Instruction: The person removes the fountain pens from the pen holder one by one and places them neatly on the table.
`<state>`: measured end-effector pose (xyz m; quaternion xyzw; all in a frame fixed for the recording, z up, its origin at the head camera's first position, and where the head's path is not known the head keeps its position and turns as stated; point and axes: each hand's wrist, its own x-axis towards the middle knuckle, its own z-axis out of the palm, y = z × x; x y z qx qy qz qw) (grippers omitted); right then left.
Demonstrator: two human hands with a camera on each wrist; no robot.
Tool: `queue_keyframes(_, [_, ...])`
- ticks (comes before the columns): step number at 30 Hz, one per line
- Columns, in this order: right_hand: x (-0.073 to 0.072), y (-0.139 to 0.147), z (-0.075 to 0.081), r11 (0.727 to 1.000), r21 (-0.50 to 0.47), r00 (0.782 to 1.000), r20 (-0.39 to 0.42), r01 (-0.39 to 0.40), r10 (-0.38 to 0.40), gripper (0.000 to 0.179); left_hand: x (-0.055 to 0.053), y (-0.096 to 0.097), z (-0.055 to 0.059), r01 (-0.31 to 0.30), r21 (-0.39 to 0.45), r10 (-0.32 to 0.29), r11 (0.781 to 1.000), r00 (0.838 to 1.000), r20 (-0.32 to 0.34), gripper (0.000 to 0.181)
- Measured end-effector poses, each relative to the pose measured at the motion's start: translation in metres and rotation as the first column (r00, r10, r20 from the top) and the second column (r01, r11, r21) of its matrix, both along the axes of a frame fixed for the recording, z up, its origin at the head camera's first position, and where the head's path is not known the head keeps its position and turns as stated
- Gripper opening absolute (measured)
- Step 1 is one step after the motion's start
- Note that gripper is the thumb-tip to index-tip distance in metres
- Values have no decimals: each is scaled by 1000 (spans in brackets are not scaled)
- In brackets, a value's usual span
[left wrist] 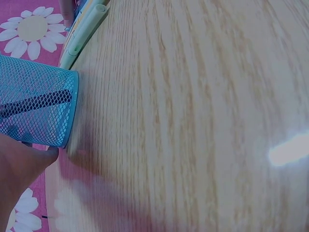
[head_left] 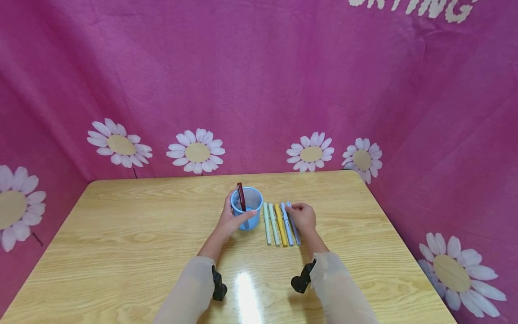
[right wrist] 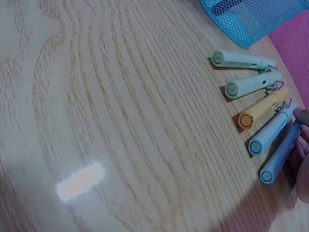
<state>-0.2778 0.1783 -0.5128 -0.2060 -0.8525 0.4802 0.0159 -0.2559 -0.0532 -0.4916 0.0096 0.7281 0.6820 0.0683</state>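
My left hand (head_left: 229,220) grips a blue mesh pen cup (head_left: 254,221) that stands upright on the table, the thumb lying across its front. A dark red pen (head_left: 241,197) leans inside the cup, its top above the rim. To the right of the cup several capped pens lie side by side: two pale green pens (right wrist: 237,59), a yellow pen (right wrist: 260,110) and a light blue pen (right wrist: 272,131). At the right end of the row, my right hand (head_left: 304,218) pinches a periwinkle-blue pen (right wrist: 280,157) near its clip end, the barrel lying along the tabletop.
The wooden table (head_left: 141,252) reaches back to a pink cloth (head_left: 251,90) printed with white daisies, which also hangs at both sides. A bright light reflection shows on the tabletop between the forearms. Black wrist cameras (head_left: 219,284) sit on both sleeves.
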Motion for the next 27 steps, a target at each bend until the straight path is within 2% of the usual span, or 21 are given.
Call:
queue_keyframes(7, [-2, -1, 1, 1000, 18, 1000, 7, -4, 4, 33, 13, -1, 27, 21, 2, -21, 1000, 1000, 11, 92])
queue_keyframes(12, [-3, -2, 1, 1000, 8, 1000, 20, -2, 2, 34, 16, -1, 30, 16, -12, -16, 1000, 1000, 17, 92])
queue_keyframes(18, [-3, -2, 1, 1000, 3, 999, 35, -1, 1, 34, 12, -2, 25, 27, 0, -27, 1000, 1000, 6, 91])
queue_keyframes(25, [-1, -2, 4, 1000, 12, 999, 45, -1, 1, 32, -1, -1, -1, 16, 24, -17, 1000, 1000, 8, 98])
queue_keyframes(27, [-1, -2, 4, 1000, 14, 999, 49, -1, 0, 32, -2, 0, -4, 6, 18, -6, 1000, 1000, -2, 98])
